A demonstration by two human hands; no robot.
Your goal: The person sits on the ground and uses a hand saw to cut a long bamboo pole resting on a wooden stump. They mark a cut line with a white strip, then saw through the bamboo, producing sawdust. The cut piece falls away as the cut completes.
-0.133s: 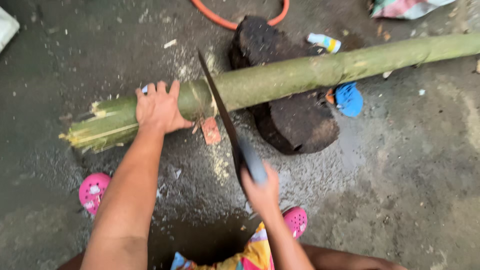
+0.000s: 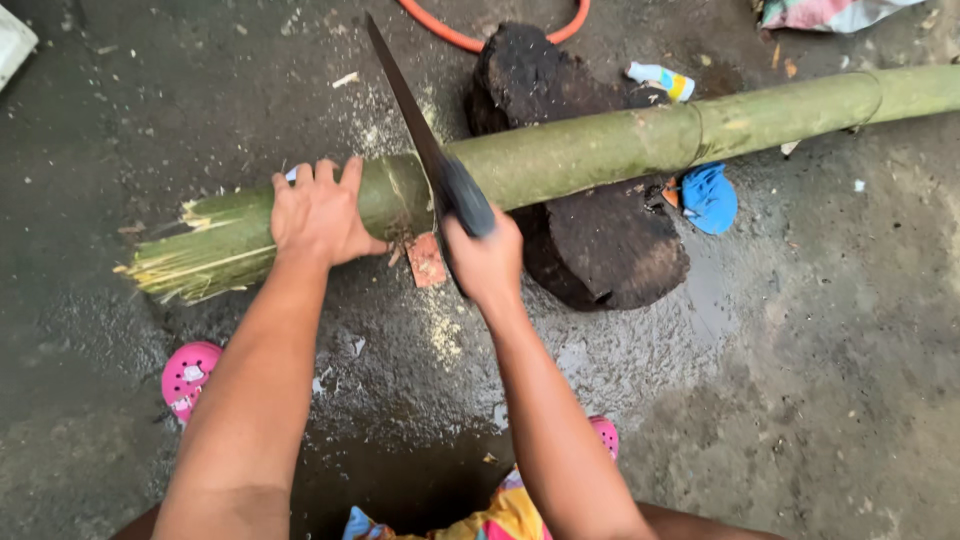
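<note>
Fingers of the left hand are spreading flat and draping over the top of the green bamboo pole, pressing it down just short of its splintered end. Fingers of the right hand are curling tightly closed around the dark handle of the long saw, whose blade is biting across the pole just to the right of the left fingers.

The pole is running away from both hands, resting on a dark stump beyond the right fingers, over a wet concrete floor.

Biggest risk, as I read it: the round, damp pole is looking ready to roll off that stump under a hard stroke. Next, the blade is sitting very near the left fingers, so a jump out of the groove could catch them. Smaller worry: pink sandals are standing on slick ground below the hands, and sawdust is scattering around.
</note>
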